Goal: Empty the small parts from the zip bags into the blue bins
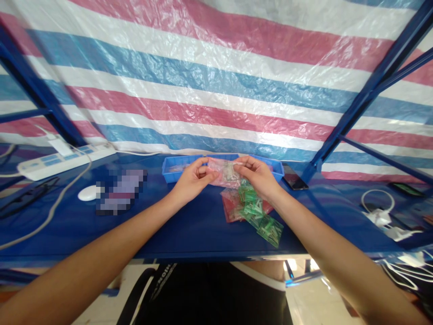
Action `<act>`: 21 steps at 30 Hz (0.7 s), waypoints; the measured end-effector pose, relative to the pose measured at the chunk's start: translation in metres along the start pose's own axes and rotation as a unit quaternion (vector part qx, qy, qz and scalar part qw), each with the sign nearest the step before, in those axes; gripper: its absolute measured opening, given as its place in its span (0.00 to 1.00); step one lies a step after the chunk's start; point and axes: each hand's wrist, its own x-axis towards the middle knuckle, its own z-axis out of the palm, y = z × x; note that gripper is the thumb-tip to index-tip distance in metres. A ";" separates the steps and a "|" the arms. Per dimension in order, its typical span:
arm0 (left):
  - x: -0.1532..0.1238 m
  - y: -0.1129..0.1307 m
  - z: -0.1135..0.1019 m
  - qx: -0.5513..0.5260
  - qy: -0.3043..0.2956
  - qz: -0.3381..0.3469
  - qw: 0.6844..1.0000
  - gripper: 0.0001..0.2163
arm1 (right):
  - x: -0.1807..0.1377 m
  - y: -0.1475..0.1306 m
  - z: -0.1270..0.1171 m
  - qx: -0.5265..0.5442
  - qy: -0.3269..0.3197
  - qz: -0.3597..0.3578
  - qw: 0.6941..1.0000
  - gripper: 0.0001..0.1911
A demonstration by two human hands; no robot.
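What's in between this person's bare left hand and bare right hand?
A thin, pinkish, see-through plastic packet spans the gap in the head view, its ends held by the left hand and right hand.

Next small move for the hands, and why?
I'd probably draw the pinkish plastic bag gently flat: the left hand and right hand already grip it from opposite sides, and it looks wrinkled, so its contents are hard to make out.
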 end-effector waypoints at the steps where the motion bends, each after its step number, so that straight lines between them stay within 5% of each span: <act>1: 0.000 -0.001 0.000 0.007 -0.004 0.001 1.000 0.29 | 0.000 0.000 0.000 0.000 -0.001 0.000 1.000 0.19; 7: 0.001 -0.002 0.000 0.083 0.022 0.063 0.994 0.32 | 0.000 0.001 0.004 0.007 -0.009 -0.002 1.000 0.33; 13: -0.005 0.001 0.007 0.012 -0.061 -0.005 0.998 0.31 | -0.005 -0.002 0.012 0.024 -0.048 0.005 0.999 0.33; 21: 0.001 0.001 0.002 -0.074 0.024 -0.011 0.997 0.36 | -0.003 0.001 0.009 0.040 -0.070 0.073 0.994 0.35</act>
